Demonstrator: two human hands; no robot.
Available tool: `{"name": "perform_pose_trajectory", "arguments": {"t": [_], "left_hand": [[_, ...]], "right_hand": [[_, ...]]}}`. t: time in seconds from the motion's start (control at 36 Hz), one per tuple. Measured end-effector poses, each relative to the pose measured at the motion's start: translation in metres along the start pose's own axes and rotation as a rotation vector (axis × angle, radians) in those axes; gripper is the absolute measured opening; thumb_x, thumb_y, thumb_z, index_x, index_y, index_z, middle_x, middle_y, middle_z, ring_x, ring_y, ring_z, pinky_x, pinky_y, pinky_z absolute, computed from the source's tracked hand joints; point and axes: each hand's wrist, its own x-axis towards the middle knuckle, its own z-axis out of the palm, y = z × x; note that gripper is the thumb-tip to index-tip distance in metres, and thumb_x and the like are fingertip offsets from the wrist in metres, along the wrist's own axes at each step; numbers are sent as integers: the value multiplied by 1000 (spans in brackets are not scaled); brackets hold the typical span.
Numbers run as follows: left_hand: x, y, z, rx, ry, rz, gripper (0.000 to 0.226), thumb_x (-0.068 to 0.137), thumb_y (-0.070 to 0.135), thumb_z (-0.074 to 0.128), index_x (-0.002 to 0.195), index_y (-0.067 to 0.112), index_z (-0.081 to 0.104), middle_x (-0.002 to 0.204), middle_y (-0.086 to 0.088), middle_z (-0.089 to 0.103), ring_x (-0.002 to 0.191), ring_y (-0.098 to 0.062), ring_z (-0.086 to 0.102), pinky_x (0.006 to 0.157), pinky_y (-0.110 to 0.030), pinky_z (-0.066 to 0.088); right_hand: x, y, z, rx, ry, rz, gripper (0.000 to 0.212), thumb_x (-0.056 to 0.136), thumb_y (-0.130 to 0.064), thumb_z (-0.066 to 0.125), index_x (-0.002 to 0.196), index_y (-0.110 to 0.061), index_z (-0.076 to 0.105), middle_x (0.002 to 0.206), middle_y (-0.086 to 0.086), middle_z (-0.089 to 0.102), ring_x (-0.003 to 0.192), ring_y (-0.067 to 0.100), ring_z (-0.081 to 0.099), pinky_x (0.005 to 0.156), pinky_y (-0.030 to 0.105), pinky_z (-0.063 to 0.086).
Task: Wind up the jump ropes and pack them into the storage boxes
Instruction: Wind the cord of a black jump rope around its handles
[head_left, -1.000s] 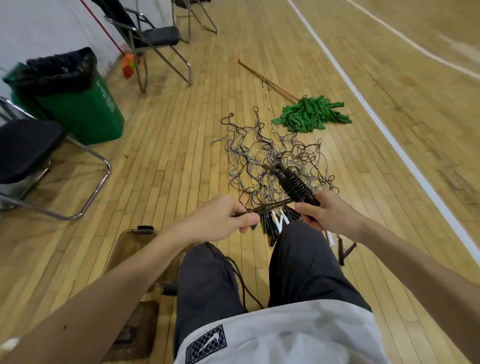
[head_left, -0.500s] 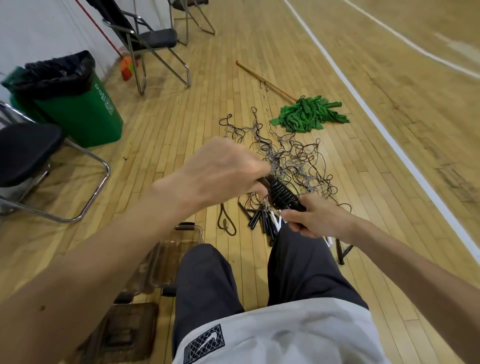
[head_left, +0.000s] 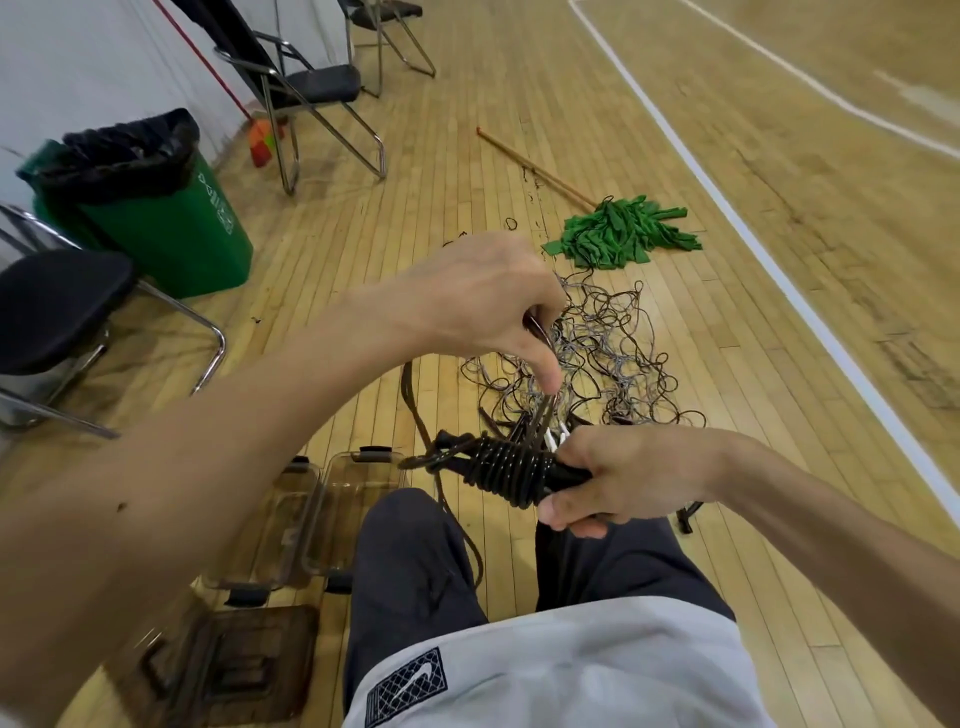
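1. The right hand (head_left: 628, 475) is curled round one end of the wound bundle (head_left: 506, 467), thumb underneath and fingers over the top. It holds the bundle level above the person's knees.
2. The left hand (head_left: 483, 296) is raised above it. Thumb and fingertips pinch a few strands of cord (head_left: 540, 415), which run taut down into the coils.
3. The bundle looks light. Its core seems stiff, probably handles laid side by side, and the dark coils lie tight round it. That stiff end is the place to grip, as the right hand does.
4. The cord itself is thin and limp, and I'd guess a little springy and slick. If the tension drops, the outer turns will likely loosen, so the pinch belongs close to the coils.
5. A slack length trails over the left thigh, and it could snag as the winding goes on.
6. Beyond the hands lies the tangle of ropes (head_left: 597, 353), spread on the wooden floor (head_left: 727, 467) with loops crossing one another. Pulling hard there would probably tighten knots.
7. Two clear storage boxes (head_left: 337, 519) sit open on the floor beside the left leg, near enough to drop the bundle in. I can't see anything in them.
8. Farther off lies a green mop (head_left: 623, 234).
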Motion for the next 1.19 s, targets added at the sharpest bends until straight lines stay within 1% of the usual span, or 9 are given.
{"name": "perform_pose_trajectory", "arguments": {"t": [0.14, 0.33, 0.47, 0.58, 0.64, 0.72, 0.86, 1.0, 1.19], "left_hand": [[4, -6, 17, -145, -53, -81, 64, 55, 75, 69, 81, 17, 73, 68, 18, 53, 71, 3, 48, 76, -30, 50], [1, -11, 39, -381, -197, -151, 67, 50, 76, 68, 72, 13, 73, 59, 12, 63, 59, -2, 57, 58, -22, 47], [-2, -13, 65, -714, -200, -219, 66, 69, 62, 65, 65, -4, 63, 44, 9, 45, 44, -8, 38, 46, -14, 30], [-23, -49, 123, -879, -228, -460, 25, 94, 32, 70, 74, 19, 64, 58, 13, 57, 54, -13, 58, 55, -25, 41], [-30, -34, 117, -933, -243, -485, 32, 103, 35, 52, 78, 17, 62, 57, 14, 57, 52, -6, 51, 53, -20, 39], [-29, -1, 102, -1052, -262, -450, 68, 97, 61, 29, 67, 12, 64, 50, 1, 51, 43, -10, 37, 44, -17, 32], [-40, 7, 105, -1134, -278, -522, 78, 93, 69, 23, 70, 8, 66, 48, -2, 50, 42, -13, 32, 49, -23, 32], [-43, 9, 108, -1132, -261, -540, 68, 102, 60, 27, 74, 9, 62, 46, 3, 46, 41, -10, 36, 45, -21, 30], [-58, 0, 106, -1050, -290, -626, 50, 105, 48, 37, 81, 10, 59, 49, 7, 36, 41, -9, 30, 47, -18, 30]], "right_hand": [[-7, -7, 4, -25, -42, -34, 34, 102, -27, 59, 72, -11, 58, 57, -10, 51, 50, 7, 40, 50, 16, 33], [-13, -12, 7, -48, -87, -180, 38, 101, -27, 61, 69, -7, 59, 59, -7, 50, 55, 11, 40, 57, 24, 35], [-21, -12, -1, 29, -12, -343, 36, 101, -23, 61, 68, -10, 57, 53, -11, 44, 49, 4, 38, 52, 14, 31], [-20, -9, -7, 251, 178, -450, 29, 99, -25, 61, 72, -15, 57, 58, -9, 51, 48, 5, 42, 48, 15, 33], [-19, -7, -15, 325, 309, -459, 27, 101, -22, 59, 74, -18, 63, 59, -5, 50, 49, 11, 41, 47, 20, 31], [-15, 1, -19, 351, 430, -413, 28, 99, -21, 58, 71, -19, 62, 58, -2, 48, 52, 13, 40, 50, 24, 32], [3, 18, -16, 424, 486, -290, 27, 100, -21, 60, 83, 0, 56, 64, 3, 50, 54, 12, 41, 50, 20, 34], [18, 33, -23, 428, 631, -176, 35, 101, -24, 61, 71, -7, 54, 55, 3, 49, 48, 15, 40, 46, 21, 34], [31, 77, -29, 404, 673, 28, 28, 101, -20, 61, 77, -6, 55, 58, 3, 55, 46, 12, 46, 47, 21, 38]]}}
